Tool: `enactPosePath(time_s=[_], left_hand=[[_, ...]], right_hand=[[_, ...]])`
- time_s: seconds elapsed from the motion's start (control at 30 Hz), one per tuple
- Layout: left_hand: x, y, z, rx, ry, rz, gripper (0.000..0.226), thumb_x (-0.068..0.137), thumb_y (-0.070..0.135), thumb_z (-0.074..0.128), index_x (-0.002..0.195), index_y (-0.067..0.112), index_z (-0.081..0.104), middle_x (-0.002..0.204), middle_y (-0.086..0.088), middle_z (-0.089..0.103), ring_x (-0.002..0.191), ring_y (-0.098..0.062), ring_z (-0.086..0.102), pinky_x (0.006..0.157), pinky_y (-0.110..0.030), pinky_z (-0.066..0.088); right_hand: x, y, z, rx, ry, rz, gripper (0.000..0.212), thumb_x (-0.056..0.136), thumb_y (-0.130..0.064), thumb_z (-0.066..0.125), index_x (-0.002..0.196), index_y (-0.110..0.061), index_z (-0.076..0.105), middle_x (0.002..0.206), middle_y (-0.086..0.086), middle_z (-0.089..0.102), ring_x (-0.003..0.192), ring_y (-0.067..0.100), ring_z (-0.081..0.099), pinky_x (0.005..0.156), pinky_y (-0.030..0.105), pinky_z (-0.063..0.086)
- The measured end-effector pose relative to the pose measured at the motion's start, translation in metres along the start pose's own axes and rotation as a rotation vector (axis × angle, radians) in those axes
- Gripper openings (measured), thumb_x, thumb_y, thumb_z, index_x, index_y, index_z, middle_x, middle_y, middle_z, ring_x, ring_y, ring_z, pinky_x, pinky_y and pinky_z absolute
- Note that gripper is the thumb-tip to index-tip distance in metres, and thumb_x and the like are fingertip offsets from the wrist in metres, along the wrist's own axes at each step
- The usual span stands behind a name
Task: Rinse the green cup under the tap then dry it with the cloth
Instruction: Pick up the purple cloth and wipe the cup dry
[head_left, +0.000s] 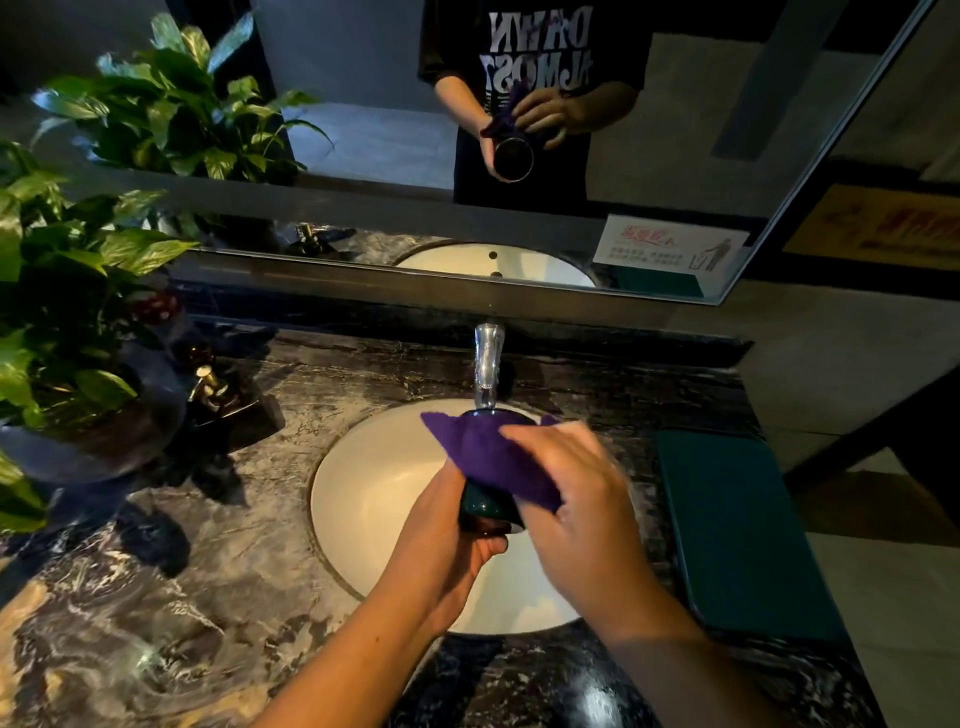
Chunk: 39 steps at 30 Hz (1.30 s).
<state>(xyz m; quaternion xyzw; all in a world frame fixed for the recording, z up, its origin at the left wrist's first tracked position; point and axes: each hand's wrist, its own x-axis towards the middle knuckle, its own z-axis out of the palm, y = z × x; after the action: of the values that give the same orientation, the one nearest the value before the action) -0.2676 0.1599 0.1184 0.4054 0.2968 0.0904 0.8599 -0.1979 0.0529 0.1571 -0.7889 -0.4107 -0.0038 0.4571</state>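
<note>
Over the white sink (363, 499), my left hand (447, 535) grips the dark green cup (485, 506) from below, its mouth tipped away toward the tap (488, 364). A purple cloth (483, 452) is draped over most of the cup. My right hand (576, 499) presses and holds the cloth against the cup's side; the hand is slightly blurred. No water runs from the tap. The mirror shows the cup's open mouth and both hands around it.
A dark marble counter (208, 571) surrounds the sink. A potted plant (67, 312) and a soap dispenser (208, 384) stand at the left. A dark green mat (743, 530) lies on the counter at the right. The mirror (363, 130) runs along the back.
</note>
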Motion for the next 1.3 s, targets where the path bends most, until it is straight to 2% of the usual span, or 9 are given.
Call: enactPosePath(time_s=[0.1,0.23,0.33,0.53,0.8,0.93,1.03,1.13,1.3], left_hand=[[0.003,0.005,-0.004,-0.054,0.069,0.041,0.038,0.093,0.036,0.058,0.108,0.003,0.067,0.097,-0.016,0.075,0.084,-0.021,0.072,0.072,-0.033,0.059],[0.010,0.004,-0.021,-0.238,0.149,-0.005,0.035,0.101,0.043,0.049,0.105,0.014,0.067,0.096,-0.009,0.075,0.075,-0.013,0.077,0.061,-0.028,0.062],[0.013,0.007,-0.028,-0.229,0.086,-0.047,0.051,0.094,0.051,0.050,0.106,0.007,0.074,0.100,-0.017,0.077,0.081,-0.021,0.076,0.068,-0.032,0.063],[0.007,0.000,-0.029,-0.256,-0.054,-0.151,0.049,0.094,0.046,0.051,0.113,0.006,0.072,0.104,-0.025,0.070,0.081,-0.034,0.069,0.064,-0.039,0.056],[0.007,-0.002,-0.013,-0.175,0.045,-0.130,0.050,0.087,0.052,0.059,0.116,0.012,0.069,0.099,-0.015,0.074,0.086,-0.025,0.064,0.071,-0.034,0.044],[0.010,-0.005,-0.022,-0.214,0.130,-0.158,0.049,0.086,0.049,0.064,0.114,0.010,0.070,0.097,-0.016,0.073,0.084,-0.025,0.065,0.074,-0.035,0.043],[0.009,-0.007,-0.029,-0.219,0.120,-0.181,0.056,0.085,0.050,0.063,0.122,0.009,0.067,0.108,-0.019,0.074,0.095,-0.028,0.066,0.086,-0.041,0.048],[0.007,-0.008,-0.030,-0.181,0.029,-0.178,0.050,0.090,0.042,0.058,0.128,0.010,0.064,0.118,-0.021,0.073,0.104,-0.035,0.069,0.093,-0.052,0.054],[0.004,-0.008,-0.020,-0.127,0.016,-0.164,0.051,0.094,0.049,0.051,0.129,0.013,0.063,0.121,-0.020,0.072,0.114,-0.037,0.066,0.098,-0.054,0.052]], right_hand=[[-0.015,-0.002,0.012,0.059,-0.059,0.075,0.046,0.089,-0.004,0.074,0.125,-0.031,0.068,0.110,-0.022,0.058,0.109,0.006,0.064,0.092,0.024,0.055],[-0.029,-0.006,0.015,0.498,-0.184,0.477,0.036,0.094,-0.005,0.069,0.115,-0.035,0.072,0.108,-0.011,0.076,0.105,0.007,0.070,0.094,0.030,0.057],[-0.024,-0.002,0.010,0.735,0.026,0.636,0.046,0.091,0.004,0.068,0.097,-0.040,0.079,0.098,-0.003,0.081,0.094,0.014,0.076,0.090,0.039,0.057],[0.016,0.010,-0.011,0.777,0.278,0.475,0.032,0.089,-0.003,0.071,0.096,-0.034,0.077,0.094,0.001,0.079,0.088,0.019,0.074,0.081,0.039,0.057],[0.004,0.007,0.015,0.493,-0.009,0.379,0.038,0.095,-0.004,0.066,0.112,-0.038,0.066,0.103,-0.020,0.074,0.099,-0.003,0.069,0.078,0.007,0.050],[-0.014,0.018,0.015,0.576,-0.088,0.522,0.037,0.095,-0.002,0.066,0.113,-0.034,0.071,0.107,-0.008,0.078,0.105,0.011,0.073,0.088,0.025,0.056],[-0.011,0.024,0.007,0.855,0.043,0.706,0.033,0.092,0.004,0.066,0.103,-0.026,0.076,0.102,0.006,0.080,0.097,0.024,0.077,0.082,0.036,0.057],[0.002,0.034,0.002,0.869,0.194,0.690,0.031,0.093,0.003,0.066,0.107,-0.023,0.073,0.102,0.006,0.080,0.094,0.024,0.077,0.083,0.039,0.057],[0.002,0.030,0.017,0.724,0.112,0.600,0.039,0.094,0.001,0.066,0.102,-0.037,0.075,0.101,-0.003,0.080,0.097,0.016,0.076,0.082,0.030,0.058]])
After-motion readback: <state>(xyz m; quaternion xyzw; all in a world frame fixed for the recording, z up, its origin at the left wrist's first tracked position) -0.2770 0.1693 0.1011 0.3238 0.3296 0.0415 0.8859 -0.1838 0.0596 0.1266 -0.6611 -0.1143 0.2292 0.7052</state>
